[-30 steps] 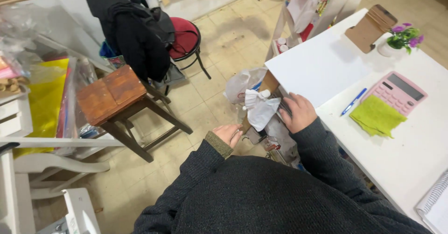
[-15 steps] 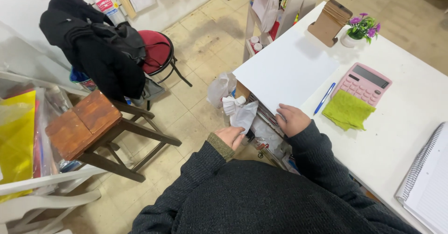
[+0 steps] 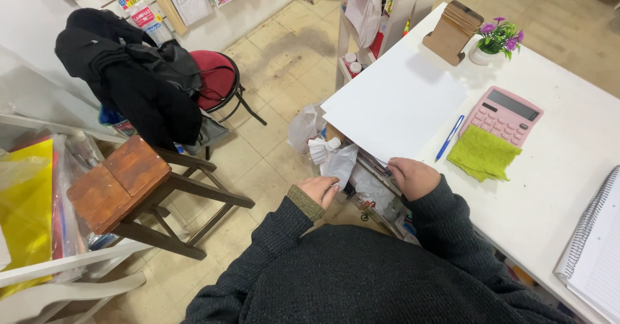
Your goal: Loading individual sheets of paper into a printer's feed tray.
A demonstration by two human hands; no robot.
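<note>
My right hand (image 3: 412, 177) rests at the near edge of a large white sheet (image 3: 395, 104) lying on the white table (image 3: 555, 188), fingers curled over the stack of papers (image 3: 371, 161) under the table edge. My left hand (image 3: 318, 189) hovers below the table beside crumpled white plastic bags (image 3: 336, 157), its fingertips touching one bag. I cannot tell whether either hand truly grips anything. Both arms wear dark knit sleeves.
On the table lie a blue pen (image 3: 449, 137), green cloth (image 3: 483, 153), pink calculator (image 3: 504, 112), small flower pot (image 3: 496, 40), cardboard stand (image 3: 454, 31) and spiral notebook (image 3: 594, 246). A wooden stool (image 3: 123, 185) and a red stool draped with a black jacket (image 3: 129, 72) stand left.
The view swung so the table sits more centred. My right hand slid from the bags under the table up to the sheet's near edge. My left hand stayed near the bags.
</note>
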